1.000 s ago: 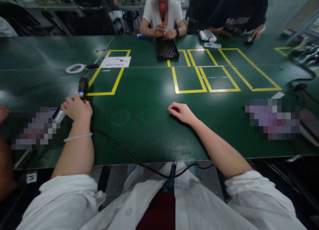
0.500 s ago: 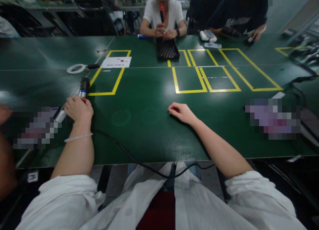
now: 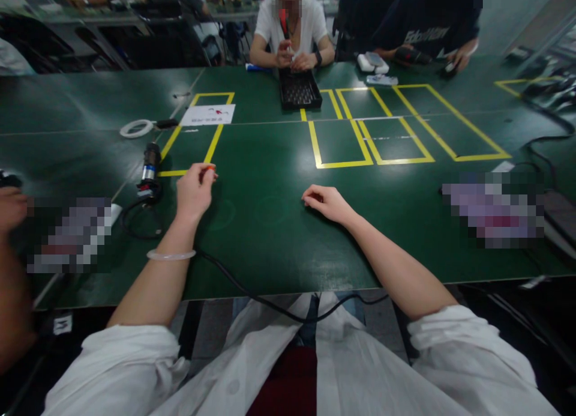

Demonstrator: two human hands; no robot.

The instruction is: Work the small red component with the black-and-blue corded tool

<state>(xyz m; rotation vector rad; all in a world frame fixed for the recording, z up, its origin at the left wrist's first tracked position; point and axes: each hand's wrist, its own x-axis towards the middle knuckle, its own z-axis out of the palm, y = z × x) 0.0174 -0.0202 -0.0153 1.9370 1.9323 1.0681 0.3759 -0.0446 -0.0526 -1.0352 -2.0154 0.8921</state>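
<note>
My left hand (image 3: pixel 193 191) is closed over the green table (image 3: pixel 252 248), thumb and fingers pinching a small orange-red piece (image 3: pixel 211 168) that shows at the fingertips. Most of that piece is hidden by the fingers. To the left of this hand lies a cylindrical tool (image 3: pixel 150 167) with a black end, a silver and blue band and a red part; a black cable curls beside it. My right hand (image 3: pixel 328 201) rests on the table with fingers curled in and thumb against them; nothing sticks out of it.
Yellow tape outlines (image 3: pixel 344 165) mark the table. A printed white sheet (image 3: pixel 207 114) and a coiled white cable (image 3: pixel 136 128) lie further back. Across the table, a person holds something over a black tray (image 3: pixel 300 92). Blurred-out items lie left and right. A black cable (image 3: pixel 234 279) crosses the near edge.
My left hand has moved right, away from the cylindrical tool, which now lies uncovered. The orange-red piece now shows at its fingertips. My right hand has stayed in place.
</note>
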